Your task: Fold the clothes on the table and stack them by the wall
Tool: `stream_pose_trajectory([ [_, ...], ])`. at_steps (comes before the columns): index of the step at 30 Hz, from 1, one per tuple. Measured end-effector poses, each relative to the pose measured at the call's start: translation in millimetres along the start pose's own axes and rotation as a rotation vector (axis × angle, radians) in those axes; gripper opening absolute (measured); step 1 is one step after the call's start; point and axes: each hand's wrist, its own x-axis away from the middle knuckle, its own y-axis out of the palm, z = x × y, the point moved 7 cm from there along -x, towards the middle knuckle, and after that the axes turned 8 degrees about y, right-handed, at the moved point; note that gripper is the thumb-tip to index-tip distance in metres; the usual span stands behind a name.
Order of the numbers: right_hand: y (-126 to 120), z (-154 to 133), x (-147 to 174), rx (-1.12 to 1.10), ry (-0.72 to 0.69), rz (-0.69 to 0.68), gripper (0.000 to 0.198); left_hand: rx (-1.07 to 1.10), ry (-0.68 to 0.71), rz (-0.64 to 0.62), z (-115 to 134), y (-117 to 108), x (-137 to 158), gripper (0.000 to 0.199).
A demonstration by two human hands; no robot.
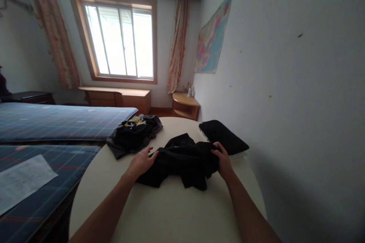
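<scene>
A crumpled black garment lies across the middle of a round cream table; its exact kind is hard to make out in the folds. My left hand pinches its left edge between thumb and fingers. At the opposite edge, my right hand grips the cloth, thumb on the near side. Behind my right hand sits a folded black stack of clothing with a pale layer beneath. Beyond my left hand is a loose heap of dark clothes, with a yellow and white print on top.
Two beds with blue plaid mattresses stand to the left; a printed paper sheet lies on the nearer one. A white wall runs close along the right. A wooden desk and a corner shelf stand under the window.
</scene>
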Motion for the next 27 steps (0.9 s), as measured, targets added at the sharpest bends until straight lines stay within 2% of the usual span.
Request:
stream_pose_trajectory([
  [3,-4.2,-2.6,-1.0,-0.010,0.002,-0.012,0.035,-0.007,-0.011,-0.099,-4.8,9.5,0.5,0.068],
  [5,-3.5,-3.6,-2.6,0.069,0.009,-0.058,0.045,-0.027,0.006,-0.146,-4.9,13.6,1.9,0.071],
  [8,5.9,-3.4,-1.8,0.341,-0.034,-0.152,0.049,0.006,0.110,-0.199,3.2,20.0,5.3,0.046],
  [10,18.7,0.8,2.5,0.527,-0.090,-0.245,0.056,0.026,0.213,-0.189,13.7,21.1,8.3,0.032],
  [12,33.1,9.6,8.5,0.657,-0.109,-0.346,0.072,0.013,0.270,-0.180,23.0,20.8,11.6,0.029],
  [15,48.3,22.0,16.1,0.780,-0.053,-0.439,0.091,-0.005,0.264,-0.261,30.6,21.2,16.3,0.029],
  [17,54.0,21.6,20.9,0.816,-0.026,-0.477,0.085,0.061,0.280,-0.338,34.5,19.1,19.5,0.031],
  [21,57.4,11.4,33.5,0.787,0.031,-0.583,0.044,0.475,0.256,-0.406,34.5,6.9,21.7,0.036],
  [24,53.9,8.6,37.3,0.654,0.104,-0.601,0.030,0.794,0.213,-0.310,31.1,-5.0,14.2,0.043],
  [27,42.0,1.6,24.2,0.484,0.034,-0.363,0.039,0.833,0.263,-0.093,28.9,-17.6,1.0,0.044],
])
